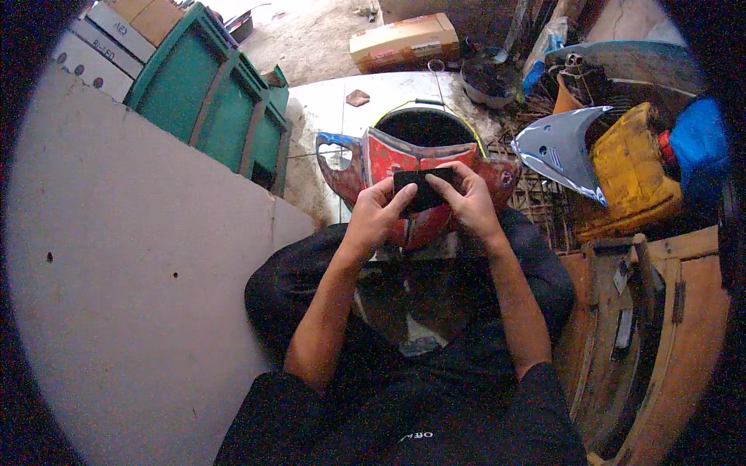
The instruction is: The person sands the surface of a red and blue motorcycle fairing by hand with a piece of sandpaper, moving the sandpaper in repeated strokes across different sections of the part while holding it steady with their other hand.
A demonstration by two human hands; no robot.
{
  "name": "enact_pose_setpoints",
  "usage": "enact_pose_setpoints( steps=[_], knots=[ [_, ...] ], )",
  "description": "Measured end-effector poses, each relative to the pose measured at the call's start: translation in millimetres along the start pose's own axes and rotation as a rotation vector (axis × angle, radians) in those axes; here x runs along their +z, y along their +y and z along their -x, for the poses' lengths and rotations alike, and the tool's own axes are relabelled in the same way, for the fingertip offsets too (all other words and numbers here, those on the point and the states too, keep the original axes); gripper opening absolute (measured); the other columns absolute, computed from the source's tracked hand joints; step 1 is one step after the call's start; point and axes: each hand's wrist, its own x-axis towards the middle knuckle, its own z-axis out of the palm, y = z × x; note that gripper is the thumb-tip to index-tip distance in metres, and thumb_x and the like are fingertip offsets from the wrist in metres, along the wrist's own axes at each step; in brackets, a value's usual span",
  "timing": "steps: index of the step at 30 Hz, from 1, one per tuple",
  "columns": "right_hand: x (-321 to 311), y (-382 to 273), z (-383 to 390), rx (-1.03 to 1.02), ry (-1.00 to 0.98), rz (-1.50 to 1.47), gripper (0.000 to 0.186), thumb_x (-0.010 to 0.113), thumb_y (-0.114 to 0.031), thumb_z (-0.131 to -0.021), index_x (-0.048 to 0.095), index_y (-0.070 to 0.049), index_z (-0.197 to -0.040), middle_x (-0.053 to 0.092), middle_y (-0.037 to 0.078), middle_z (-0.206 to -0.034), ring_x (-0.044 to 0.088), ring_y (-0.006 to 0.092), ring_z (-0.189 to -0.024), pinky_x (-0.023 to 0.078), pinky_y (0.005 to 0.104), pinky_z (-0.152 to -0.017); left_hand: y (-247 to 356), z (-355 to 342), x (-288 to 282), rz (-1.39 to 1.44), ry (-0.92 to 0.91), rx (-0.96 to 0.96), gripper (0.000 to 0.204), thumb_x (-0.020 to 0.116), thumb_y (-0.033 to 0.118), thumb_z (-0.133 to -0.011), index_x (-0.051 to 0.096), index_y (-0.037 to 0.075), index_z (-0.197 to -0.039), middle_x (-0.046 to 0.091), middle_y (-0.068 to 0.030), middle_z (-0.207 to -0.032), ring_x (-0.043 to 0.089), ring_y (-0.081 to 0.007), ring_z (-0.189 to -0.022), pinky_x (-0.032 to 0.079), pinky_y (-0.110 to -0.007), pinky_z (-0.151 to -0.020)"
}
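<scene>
Pale wall point(148, 264) limited room left of the red panel point(404, 159); tiled floor point(318, 113) ran beyond that panel; yellow container point(633, 163) stood to its right. Left hand point(374, 216) and right hand point(472, 200) were over the red panel, fingers gripping a black rectangular device point(423, 200) by its ends, thumbs on its face.

On my feed, 1 black device point(422, 199): flat, rectangular, phone-like. Face reads dark to me. Held at its 2 ends, long side running across, broad face toward my camera. Sits over the middle of the scuffed red panel point(382, 158); whether they touch, I can't tell.
</scene>
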Motion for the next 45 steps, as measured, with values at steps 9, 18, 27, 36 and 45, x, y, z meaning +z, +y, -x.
enact_pose_setpoints(
  steps=[9,18,27,36,45],
  knots=[
    [14.8,3.7,3.6,-0.115,0.075,-0.074,0.037,0.07,-0.019,-0.092,0.056,-0.003,-0.122,0.066,0.009,-0.112,0.064,0.0164,-0.099,0.052,0.0306,-0.086,5.3,7.0,0.4,-0.155,0.116,-0.045,0.028,0.062,0.018,-0.097,0.064,-0.003,-0.116,0.071,-0.0062,-0.099,0.064,-0.0109,-0.088,0.052,-0.027,-0.077],
    [6.6,3.9,2.8,-0.407,0.325,0.606,0.037,0.062,-0.023,-0.097,0.055,-0.003,-0.127,0.061,0.012,-0.12,0.055,0.0223,-0.116,0.044,0.0343,-0.099,-23.6,-21.0,-30.7,-1.068,0.436,0.57,0.043,0.051,0.006,-0.092,0.051,-0.005,-0.134,0.056,-0.0285,-0.13,0.056,-0.0402,-0.122,0.045,-0.045,-0.101],
    [3.0,15.1,7.4,-0.495,0.291,1.022,0.046,0.059,-0.029,-0.095,0.053,-0.008,-0.135,0.052,0.013,-0.139,0.046,0.0315,-0.13,0.03,0.0477,-0.109,-52.1,-7.4,8.1,-1.393,0.413,0.57,0.052,0.047,0.018,-0.097,0.04,-0.006,-0.143,0.037,-0.0258,-0.151,0.036,-0.0358,-0.142,0.029,-0.052,-0.113],
    [-9.6,26.0,-5.4,-0.478,0.277,1.211,0.055,0.053,-0.037,-0.097,0.044,-0.011,-0.144,0.043,0.01,-0.149,0.03,0.031,-0.143,0.018,0.0534,-0.113,-54.2,-18.6,10.4,-1.392,0.45,0.59,0.053,0.044,0.021,-0.099,0.039,-0.007,-0.144,0.035,-0.0255,-0.152,0.035,-0.0356,-0.142,0.027,-0.051,-0.115],
    [-7.9,21.1,-3.7,-0.466,0.217,1.187,0.05,0.05,-0.036,-0.098,0.045,-0.012,-0.142,0.043,0.007,-0.146,0.03,0.0294,-0.142,0.016,0.0545,-0.113,-52.3,-24.6,7.0,-1.424,0.523,0.575,0.058,0.048,0.023,-0.097,0.036,-0.006,-0.145,0.035,-0.0241,-0.153,0.033,-0.0362,-0.143,0.028,-0.052,-0.114]
  ],
)
